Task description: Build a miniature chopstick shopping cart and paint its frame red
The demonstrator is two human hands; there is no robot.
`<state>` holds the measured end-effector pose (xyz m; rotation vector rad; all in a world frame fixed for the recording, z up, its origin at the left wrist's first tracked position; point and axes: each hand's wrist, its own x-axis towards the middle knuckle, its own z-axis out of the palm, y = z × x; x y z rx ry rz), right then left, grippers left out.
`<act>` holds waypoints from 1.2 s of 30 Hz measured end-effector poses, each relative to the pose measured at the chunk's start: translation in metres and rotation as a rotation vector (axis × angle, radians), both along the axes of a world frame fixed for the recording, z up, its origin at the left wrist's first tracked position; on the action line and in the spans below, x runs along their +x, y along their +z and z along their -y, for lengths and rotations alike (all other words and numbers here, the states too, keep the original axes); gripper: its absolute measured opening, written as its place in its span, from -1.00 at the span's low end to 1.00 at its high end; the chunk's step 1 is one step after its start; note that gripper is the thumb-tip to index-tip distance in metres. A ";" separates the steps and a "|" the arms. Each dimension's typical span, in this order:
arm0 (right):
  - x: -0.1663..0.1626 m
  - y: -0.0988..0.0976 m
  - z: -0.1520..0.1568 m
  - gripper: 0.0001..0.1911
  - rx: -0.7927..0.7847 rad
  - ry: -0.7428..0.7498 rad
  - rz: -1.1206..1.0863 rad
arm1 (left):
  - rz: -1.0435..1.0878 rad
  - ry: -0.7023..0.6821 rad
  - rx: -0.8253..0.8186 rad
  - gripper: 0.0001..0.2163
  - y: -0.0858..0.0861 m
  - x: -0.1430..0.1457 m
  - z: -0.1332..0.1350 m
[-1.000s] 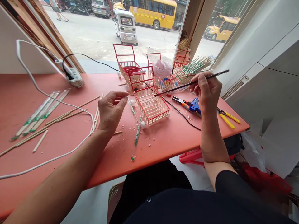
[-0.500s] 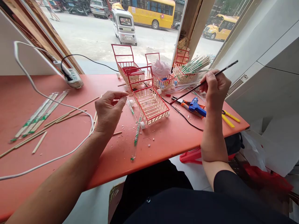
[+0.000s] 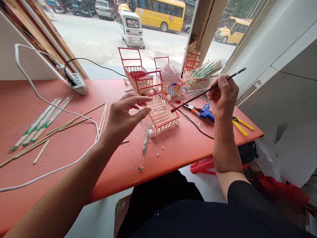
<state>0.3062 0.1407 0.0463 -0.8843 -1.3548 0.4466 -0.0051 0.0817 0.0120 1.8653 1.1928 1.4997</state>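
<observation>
In my right hand (image 3: 224,94) is a thin dark paintbrush (image 3: 198,95), gripped near its middle. Its reddish tip points down and left, close to the right rim of a small cart (image 3: 162,114) built from wooden sticks. Red paint covers that cart's rim and handle, and small white wheels sit under it. My left hand (image 3: 130,112) is at the cart's left side with thumb and fingers apart, holding nothing; whether it touches the rim I cannot tell. A green-and-clear wrapper (image 3: 145,148) lies in front of the cart.
Behind stand more stick carts (image 3: 132,71), one holding a white plastic bag (image 3: 170,72), another wrapped chopsticks (image 3: 208,71). Pliers (image 3: 193,109), a blue glue gun (image 3: 206,112) and yellow-handled cutters (image 3: 241,125) lie right. Loose sticks (image 3: 71,120) and a white cable (image 3: 74,162) are left.
My left hand has moved right to the cart and its fingers have spread. My right hand has shifted left, bringing the brush tip to the cart's right rim.
</observation>
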 end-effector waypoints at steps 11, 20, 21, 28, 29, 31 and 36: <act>-0.001 -0.008 -0.010 -0.38 -0.006 0.073 0.001 | -0.145 -0.230 -0.079 -0.70 0.020 0.032 -0.015; 0.017 0.005 -0.017 -0.44 0.117 -0.011 -0.260 | 0.041 -0.025 -0.066 -0.94 0.018 0.013 -0.022; 0.024 0.007 -0.019 -0.43 0.138 -0.020 -0.323 | 0.050 0.010 -0.059 -0.94 0.017 0.008 -0.022; 0.066 -0.002 -0.036 -0.45 0.200 -0.003 -0.277 | 0.069 0.110 -0.058 -0.87 0.016 -0.014 -0.028; 0.067 -0.003 -0.037 -0.45 0.197 0.000 -0.263 | 0.059 0.112 -0.041 -0.84 0.019 -0.016 -0.029; 0.065 -0.005 -0.037 -0.44 0.207 -0.016 -0.271 | 0.038 0.129 -0.006 -0.76 0.024 -0.019 -0.030; 0.052 0.000 -0.029 -0.43 0.227 -0.016 -0.262 | 0.106 0.262 0.066 -0.64 0.034 -0.030 -0.031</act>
